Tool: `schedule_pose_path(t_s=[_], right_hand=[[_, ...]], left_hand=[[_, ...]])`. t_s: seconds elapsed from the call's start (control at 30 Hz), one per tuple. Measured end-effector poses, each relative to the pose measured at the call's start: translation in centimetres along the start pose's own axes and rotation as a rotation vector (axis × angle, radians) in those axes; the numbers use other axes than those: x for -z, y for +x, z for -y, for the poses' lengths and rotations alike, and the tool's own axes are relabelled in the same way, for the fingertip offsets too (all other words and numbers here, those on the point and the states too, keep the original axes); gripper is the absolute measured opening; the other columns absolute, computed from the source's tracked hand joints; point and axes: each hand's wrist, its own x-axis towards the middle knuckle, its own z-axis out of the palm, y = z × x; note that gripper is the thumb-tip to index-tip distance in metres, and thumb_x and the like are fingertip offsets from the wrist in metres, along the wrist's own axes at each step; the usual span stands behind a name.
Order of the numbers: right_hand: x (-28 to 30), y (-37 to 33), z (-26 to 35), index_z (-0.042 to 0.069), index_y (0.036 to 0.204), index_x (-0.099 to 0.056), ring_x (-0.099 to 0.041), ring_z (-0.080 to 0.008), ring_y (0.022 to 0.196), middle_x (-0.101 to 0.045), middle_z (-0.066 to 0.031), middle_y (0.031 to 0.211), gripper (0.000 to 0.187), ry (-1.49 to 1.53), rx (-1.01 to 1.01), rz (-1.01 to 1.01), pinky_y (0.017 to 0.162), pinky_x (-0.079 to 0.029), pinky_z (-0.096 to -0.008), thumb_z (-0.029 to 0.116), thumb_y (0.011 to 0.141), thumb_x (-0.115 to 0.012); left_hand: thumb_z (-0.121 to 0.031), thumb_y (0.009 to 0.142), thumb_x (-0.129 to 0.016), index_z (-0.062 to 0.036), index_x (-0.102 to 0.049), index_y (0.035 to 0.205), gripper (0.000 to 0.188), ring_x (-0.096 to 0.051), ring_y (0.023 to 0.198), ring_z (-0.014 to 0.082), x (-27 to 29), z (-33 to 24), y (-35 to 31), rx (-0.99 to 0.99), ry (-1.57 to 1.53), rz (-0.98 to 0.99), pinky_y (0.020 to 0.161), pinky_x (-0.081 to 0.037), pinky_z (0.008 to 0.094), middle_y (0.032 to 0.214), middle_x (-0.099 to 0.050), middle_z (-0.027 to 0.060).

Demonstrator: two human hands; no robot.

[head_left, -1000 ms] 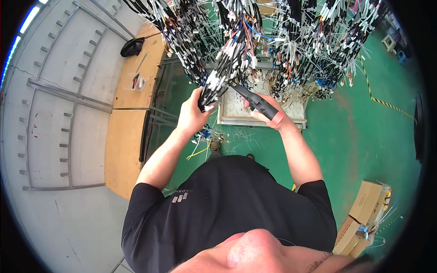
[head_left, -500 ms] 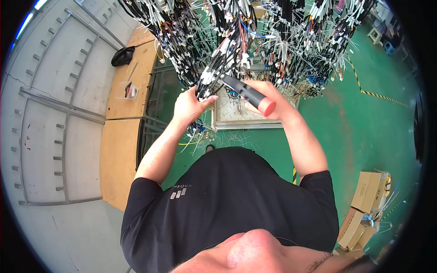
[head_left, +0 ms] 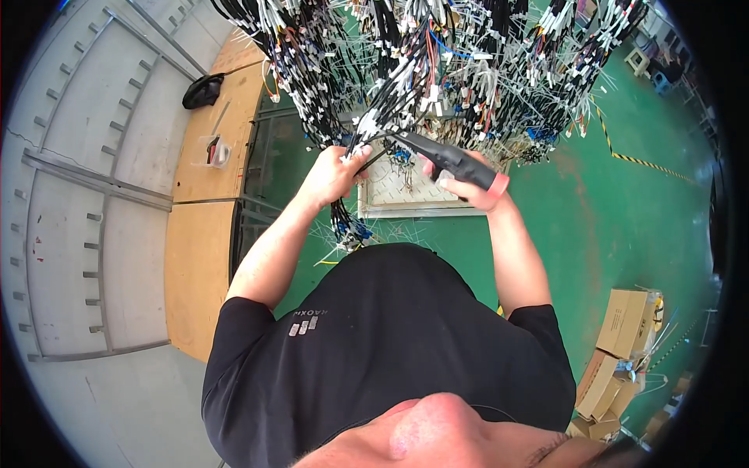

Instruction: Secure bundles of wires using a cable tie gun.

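My left hand (head_left: 329,178) is closed round a bundle of black wires (head_left: 394,95) with white connectors and white ties among them. The bundle hangs from above, and its loose lower end (head_left: 349,228) with blue connectors drops below that hand. In my right hand (head_left: 480,193) is a black cable tie gun (head_left: 452,160) with a red rear end, my fingers wrapped round its grip. Its nose points left at the bundle, just right of my left hand. Whether a tie sits in the nose is too small to tell.
Thick hanging clusters of wire harnesses (head_left: 499,86) fill the far side above a pale tray (head_left: 413,210). At left a wooden bench (head_left: 199,273) carries a clear plastic box (head_left: 212,152) and a black bag (head_left: 204,91). Cardboard boxes (head_left: 624,320) lie on the green floor at right.
The cable tie gun has shifted right and turned flatter in my right hand. My left hand stays closed on the bundle, whose lower end now shows more plainly below it.
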Motion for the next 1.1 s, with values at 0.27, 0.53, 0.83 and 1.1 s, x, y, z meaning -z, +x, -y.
schedule_pose_path(t_s=[0.27,0.53,0.83,1.1], right_hand=[[-0.7,1.8,2.1,0.001,0.127,-0.071,-0.069,-0.0359,0.107,-0.072,-0.0168,0.113,0.048,-0.702,0.273,-0.204,0.099,-0.054,-0.0426,0.015,0.081,-0.076],[2.8,2.7,-0.2,0.000,0.129,-0.070,-0.062,-0.0339,0.125,-0.072,-0.0160,0.127,0.044,-0.476,0.273,0.036,0.112,-0.047,-0.0449,0.017,0.088,-0.070],[2.9,4.5,2.7,-0.005,0.128,-0.068,-0.065,-0.0359,0.115,-0.071,-0.0186,0.122,0.050,-0.655,0.311,0.123,0.105,-0.051,-0.0438,0.008,0.080,-0.072],[2.9,4.3,1.8,-0.003,0.137,-0.066,-0.066,-0.0251,0.124,-0.070,-0.0128,0.127,0.050,-0.205,0.046,0.257,0.112,-0.048,-0.0390,0.010,0.089,-0.071]], left_hand=[[-0.064,0.107,-0.054,0.0014,-0.073,0.100,0.068,-0.057,0.050,0.0149,0.0,2.5,1.2,-0.120,-0.141,0.071,0.054,-0.051,0.0340,0.064,-0.065,0.0060],[-0.068,0.113,-0.032,0.0009,-0.075,0.104,0.082,-0.046,0.047,0.0092,2.2,0.3,-0.6,-0.201,-0.331,0.399,0.048,-0.041,0.0278,0.059,-0.053,-0.0003],[-0.065,0.113,-0.036,0.0003,-0.067,0.121,0.072,-0.048,0.050,0.0083,3.6,1.0,-0.5,-0.150,-0.420,0.470,0.045,-0.044,0.0259,0.087,-0.073,0.0084],[-0.066,0.114,-0.032,0.0021,-0.072,0.106,0.079,-0.044,0.045,0.0080,3.5,0.9,-0.8,-0.220,-0.444,0.427,0.042,-0.040,0.0250,0.063,-0.058,0.0027]])
